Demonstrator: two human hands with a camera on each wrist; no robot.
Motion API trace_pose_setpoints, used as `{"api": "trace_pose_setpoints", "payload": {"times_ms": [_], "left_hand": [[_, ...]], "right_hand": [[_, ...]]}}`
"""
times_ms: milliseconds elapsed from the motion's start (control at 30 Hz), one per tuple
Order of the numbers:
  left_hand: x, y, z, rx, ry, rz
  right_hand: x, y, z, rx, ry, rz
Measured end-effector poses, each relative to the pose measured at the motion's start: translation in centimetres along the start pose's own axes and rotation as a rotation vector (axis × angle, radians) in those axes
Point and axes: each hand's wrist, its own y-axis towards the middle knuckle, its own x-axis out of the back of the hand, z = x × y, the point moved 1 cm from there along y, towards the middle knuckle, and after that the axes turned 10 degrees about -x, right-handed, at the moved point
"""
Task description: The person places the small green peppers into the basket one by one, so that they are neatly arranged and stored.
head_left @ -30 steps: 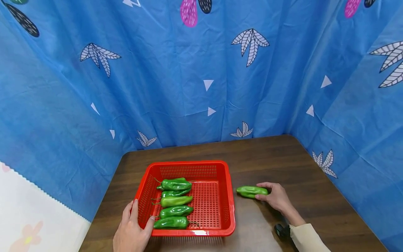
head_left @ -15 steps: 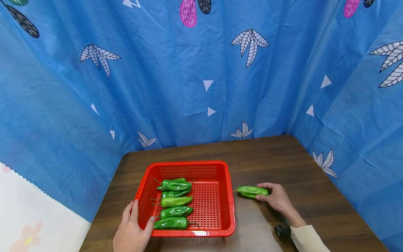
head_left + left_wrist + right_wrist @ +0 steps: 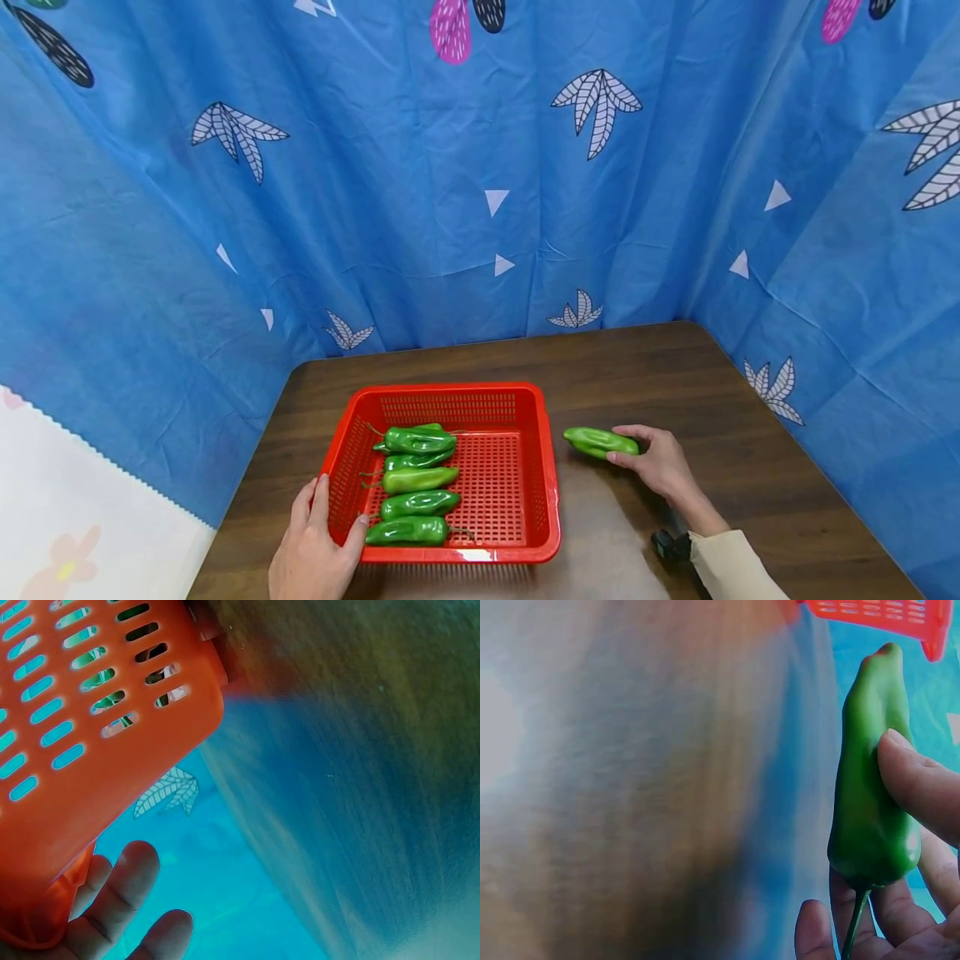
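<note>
My right hand (image 3: 662, 462) holds a green pepper (image 3: 592, 441) by its stem end, to the right of a red plastic basket (image 3: 551, 492). In the right wrist view the thumb (image 3: 919, 776) presses one side of this pepper (image 3: 870, 772), the fingers lie behind it and its thin stem points down. At the basket's front left corner, my left hand (image 3: 313, 542) grips the rim between thumb and fingers. The left wrist view shows some of its fingers (image 3: 124, 889) beside the basket wall (image 3: 90, 772). Several green peppers (image 3: 420, 480) lie in a column in the basket's left half.
The brown wooden table (image 3: 637, 379) carries the basket. A blue patterned curtain (image 3: 450, 208) hangs behind and at both sides. Close to the right sleeve (image 3: 735, 567) is a small black object (image 3: 670, 546) at the wrist. Pale cloth (image 3: 90, 508) shows at the lower left.
My right hand has raised the pepper a little, and its tip now sits higher in the head view. The left hand and the basket have stayed in place.
</note>
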Motion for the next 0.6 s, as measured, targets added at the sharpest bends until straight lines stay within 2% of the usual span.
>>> {"api": "trace_pose_setpoints", "payload": {"times_ms": [133,600], "left_hand": [[0.0,0.0,0.0,0.009,0.002,0.013],[-0.1,-0.1,0.0,-0.001,0.005,-0.01]], "right_hand": [[0.4,0.2,1.0,0.018,0.021,-0.004],[1.3,0.8,4.2,0.074,0.01,-0.029]]}}
